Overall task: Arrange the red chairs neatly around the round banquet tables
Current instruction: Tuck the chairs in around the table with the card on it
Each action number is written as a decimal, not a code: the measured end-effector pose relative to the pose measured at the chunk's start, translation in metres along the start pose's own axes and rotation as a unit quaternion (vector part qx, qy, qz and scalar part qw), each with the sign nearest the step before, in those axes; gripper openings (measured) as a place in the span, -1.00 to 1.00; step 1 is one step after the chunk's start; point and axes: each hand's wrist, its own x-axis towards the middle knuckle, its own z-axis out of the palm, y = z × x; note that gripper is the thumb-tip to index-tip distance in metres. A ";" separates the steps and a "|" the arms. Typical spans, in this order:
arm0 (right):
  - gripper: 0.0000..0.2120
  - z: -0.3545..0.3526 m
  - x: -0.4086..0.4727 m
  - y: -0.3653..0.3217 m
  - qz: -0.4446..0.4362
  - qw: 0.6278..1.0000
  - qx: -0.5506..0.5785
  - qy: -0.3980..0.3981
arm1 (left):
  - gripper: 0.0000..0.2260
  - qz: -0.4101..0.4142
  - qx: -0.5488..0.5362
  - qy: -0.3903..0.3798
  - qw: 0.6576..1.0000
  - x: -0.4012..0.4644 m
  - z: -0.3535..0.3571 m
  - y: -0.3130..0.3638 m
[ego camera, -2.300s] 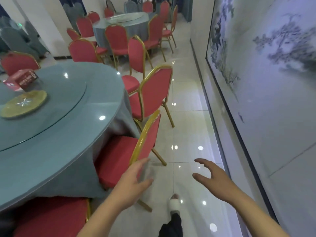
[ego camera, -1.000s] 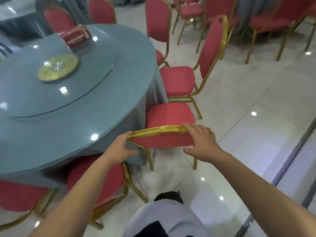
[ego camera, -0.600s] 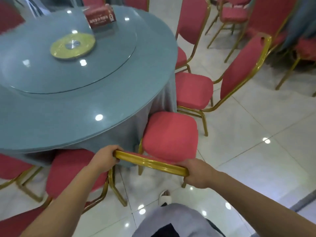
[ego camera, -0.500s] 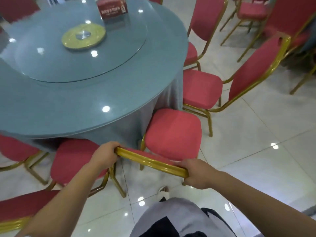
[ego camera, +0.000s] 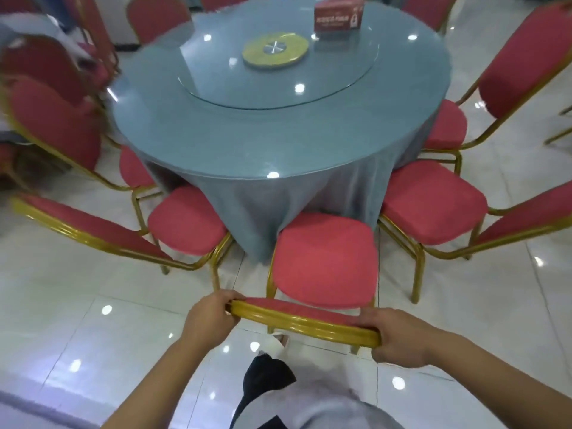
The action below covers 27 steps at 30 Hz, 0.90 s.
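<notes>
I'm looking down w/ the head cam at the round table (ego camera: 278, 140), grey-blue cloth hanging to the floor, glass turntable (ego camera: 325, 72) on top. My left hand (ego camera: 210, 317) grips the left end of the gold top rail of the red chair (ego camera: 325, 258) right in front of me, fingers curled over the rail; my right hand (ego camera: 393, 335) grips the right end the same way, so both hands are clamped on that 1 chair back, set apart at the 2 ends of the rail. The chair faces the table, front edge of its seat touching the cloth approx. at the hem. Just left of it sits a 2nd red chair (ego camera: 185, 221), seat angled toward the table, its back tilting out to the left. Just right sits a 3rd red chair (ego camera: 433, 205), seat close to the cloth, back leaning out right. A 4th chair (ego camera: 445, 125) is further round on the right, seat partly under the table edge. More red chairs on the far left are blurred. On the turntable: a gold disc (ego camera: 275, 51) near the centre and a red box (ego camera: 337, 17) beside it; text on the box unreadable. Glossy white tile floor (ego camera: 93, 335), my foot (ego camera: 278, 342) under the rail.
</notes>
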 end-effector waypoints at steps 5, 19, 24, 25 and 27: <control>-0.33 -0.021 -0.032 0.046 0.000 0.999 -0.029 -0.043 | -0.73 -0.005 0.046 -0.030 0.998 -0.051 0.035 0.040; -0.51 -0.039 -0.013 0.088 -0.011 0.990 -0.101 0.101 | -0.75 -0.062 -0.004 -0.045 0.997 -0.048 0.044 0.070; -0.50 -0.076 0.039 0.068 0.096 0.970 -0.098 0.202 | -0.86 -0.106 -0.050 0.047 0.992 0.020 0.026 0.075; -0.44 -0.078 0.046 0.059 0.117 0.962 -0.113 0.218 | -0.84 -0.118 -0.054 0.069 0.989 0.032 0.021 0.072; -0.37 -0.072 0.057 0.037 0.130 0.953 -0.156 0.227 | -0.81 -0.135 -0.033 0.088 0.986 0.050 0.012 0.057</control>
